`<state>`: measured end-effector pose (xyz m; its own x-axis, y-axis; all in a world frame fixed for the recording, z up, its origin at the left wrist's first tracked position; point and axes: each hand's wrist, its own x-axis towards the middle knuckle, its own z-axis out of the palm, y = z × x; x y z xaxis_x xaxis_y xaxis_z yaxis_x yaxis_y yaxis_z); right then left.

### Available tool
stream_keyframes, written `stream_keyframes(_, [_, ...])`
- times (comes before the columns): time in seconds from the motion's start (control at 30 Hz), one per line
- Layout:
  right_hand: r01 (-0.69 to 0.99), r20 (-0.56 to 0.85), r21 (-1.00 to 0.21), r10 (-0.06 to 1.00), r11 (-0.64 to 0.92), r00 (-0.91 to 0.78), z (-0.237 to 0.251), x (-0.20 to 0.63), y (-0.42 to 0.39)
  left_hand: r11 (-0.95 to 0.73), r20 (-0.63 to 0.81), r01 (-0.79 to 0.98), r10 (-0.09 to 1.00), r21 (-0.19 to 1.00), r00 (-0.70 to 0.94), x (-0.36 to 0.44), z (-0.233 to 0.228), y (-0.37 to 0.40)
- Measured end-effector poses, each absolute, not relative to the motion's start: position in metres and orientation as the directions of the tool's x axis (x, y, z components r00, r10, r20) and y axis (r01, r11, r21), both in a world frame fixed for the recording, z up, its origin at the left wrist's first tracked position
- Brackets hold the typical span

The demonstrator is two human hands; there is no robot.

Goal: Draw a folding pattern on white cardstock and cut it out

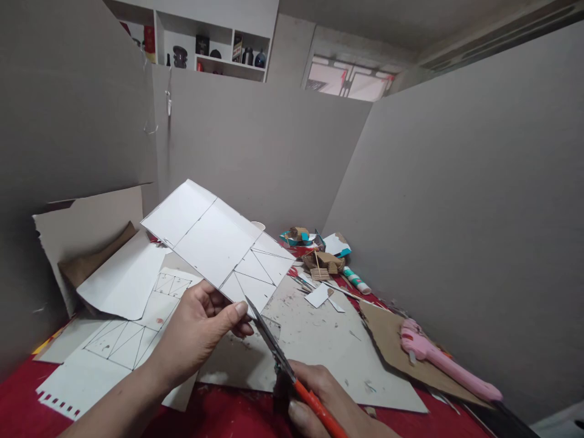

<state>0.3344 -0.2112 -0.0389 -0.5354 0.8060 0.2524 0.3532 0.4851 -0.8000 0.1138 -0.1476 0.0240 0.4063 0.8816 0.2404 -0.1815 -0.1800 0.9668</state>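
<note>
The white card, ruled with pencil lines and triangles, is hovering tilted above the middle of the desk, lifted clear of the sheets beneath. My left hand is pinching its near edge, thumb on top and fingers pressed together underneath. My right hand is closing around the orange handles of the scissors, whose blades are meeting the card's near corner beside my thumb. A pink glue gun is lying on brown cardboard toward the desk's right edge.
</note>
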Motion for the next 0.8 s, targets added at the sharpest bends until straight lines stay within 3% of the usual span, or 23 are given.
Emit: stream_keyframes(0.8, [0.337,0.25,-0.823,0.824,0.458,-0.509,-0.0391,0.3311,-0.2161,-0.167,0.226,-0.18,0.893,0.969,0.389,0.1144,0.0261,-0.1484])
